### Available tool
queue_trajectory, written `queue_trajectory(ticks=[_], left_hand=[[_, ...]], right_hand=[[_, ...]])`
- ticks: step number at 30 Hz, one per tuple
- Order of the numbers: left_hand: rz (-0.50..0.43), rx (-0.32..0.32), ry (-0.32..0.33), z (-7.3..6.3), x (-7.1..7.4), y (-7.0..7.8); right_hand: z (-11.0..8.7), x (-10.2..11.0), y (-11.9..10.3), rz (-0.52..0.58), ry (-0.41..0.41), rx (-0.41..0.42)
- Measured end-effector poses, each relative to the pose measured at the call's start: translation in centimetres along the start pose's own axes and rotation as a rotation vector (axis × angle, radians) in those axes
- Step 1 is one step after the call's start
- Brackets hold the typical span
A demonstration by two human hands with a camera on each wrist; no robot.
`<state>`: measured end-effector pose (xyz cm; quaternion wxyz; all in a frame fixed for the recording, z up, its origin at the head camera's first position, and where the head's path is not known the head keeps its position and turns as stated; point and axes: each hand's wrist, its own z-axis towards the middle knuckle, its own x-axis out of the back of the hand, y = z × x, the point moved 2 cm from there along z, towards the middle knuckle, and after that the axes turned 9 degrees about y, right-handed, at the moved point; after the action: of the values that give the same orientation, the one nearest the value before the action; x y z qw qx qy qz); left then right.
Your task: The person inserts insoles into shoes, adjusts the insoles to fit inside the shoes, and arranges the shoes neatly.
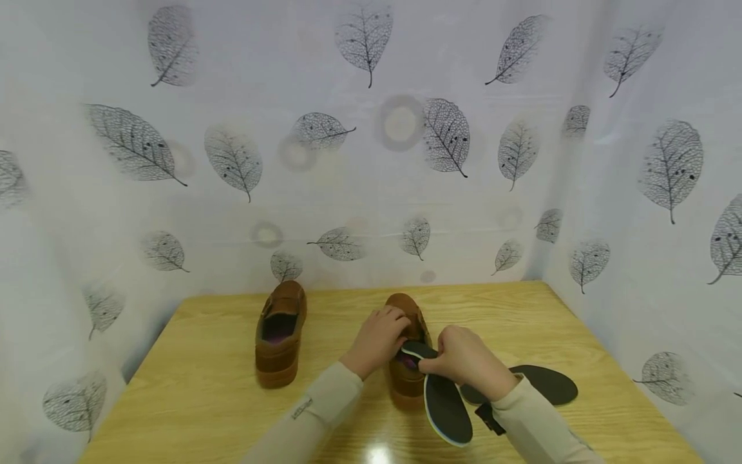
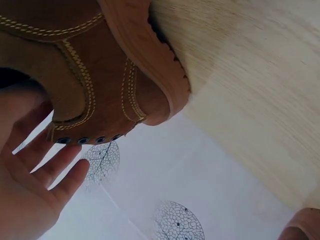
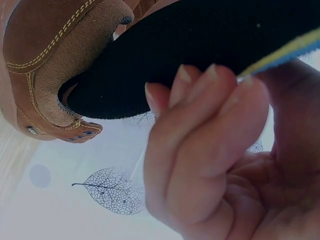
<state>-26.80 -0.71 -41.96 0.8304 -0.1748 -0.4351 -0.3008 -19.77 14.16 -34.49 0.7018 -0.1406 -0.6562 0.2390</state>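
Observation:
A brown moccasin-style shoe (image 1: 406, 385) with yellowish stitching stands on the table, toe pointing away. My left hand (image 1: 375, 341) holds it at the upper beside the opening; part of the thumb side is hidden there in the left wrist view. Between thumb and curled fingers, my right hand (image 1: 464, 357) grips a black insole (image 1: 447, 409) with a blue and yellow edge layer. One end of the insole slants into the opening of the shoe (image 3: 50, 60), while its other end hangs outside, toward me.
A second brown shoe (image 1: 278, 354) stands to the left, its purple-tinged inside showing. Another dark insole (image 1: 547, 385) lies on the wooden table (image 1: 203, 399) at the right, partly behind my right wrist. A white leaf-print curtain (image 1: 371, 193) encloses the table's back and sides.

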Motion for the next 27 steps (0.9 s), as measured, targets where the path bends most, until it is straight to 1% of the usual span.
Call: queue_trajectory(ticks=[5, 7, 9, 15, 19, 22, 27], left_hand=[[0.084, -0.002, -0.062, 0.29, -0.42, 0.05], [0.098, -0.009, -0.07, 0.27, -0.52, 0.08], [0.098, -0.015, -0.062, 0.28, -0.56, 0.1], [0.097, -0.023, 0.002, 0.35, -0.58, 0.06], [0.093, -0.027, 0.037, 0.21, -0.43, 0.13], [0.085, -0.025, 0.045, 0.16, -0.46, 0.15], [0.067, -0.008, 0.035, 0.12, -0.58, 0.15]], right_hand=[[0.02, -0.1, -0.06, -0.005, -0.011, -0.009], [0.07, -0.14, -0.01, -0.001, -0.016, -0.008], [0.14, -0.17, 0.06, -0.002, -0.016, -0.007], [0.24, -0.16, 0.12, -0.003, -0.019, -0.009], [0.1, -0.09, 0.09, -0.006, -0.006, -0.004], [0.09, -0.02, 0.12, -0.012, -0.002, -0.005], [0.17, 0.2, 0.14, -0.021, -0.015, -0.018]])
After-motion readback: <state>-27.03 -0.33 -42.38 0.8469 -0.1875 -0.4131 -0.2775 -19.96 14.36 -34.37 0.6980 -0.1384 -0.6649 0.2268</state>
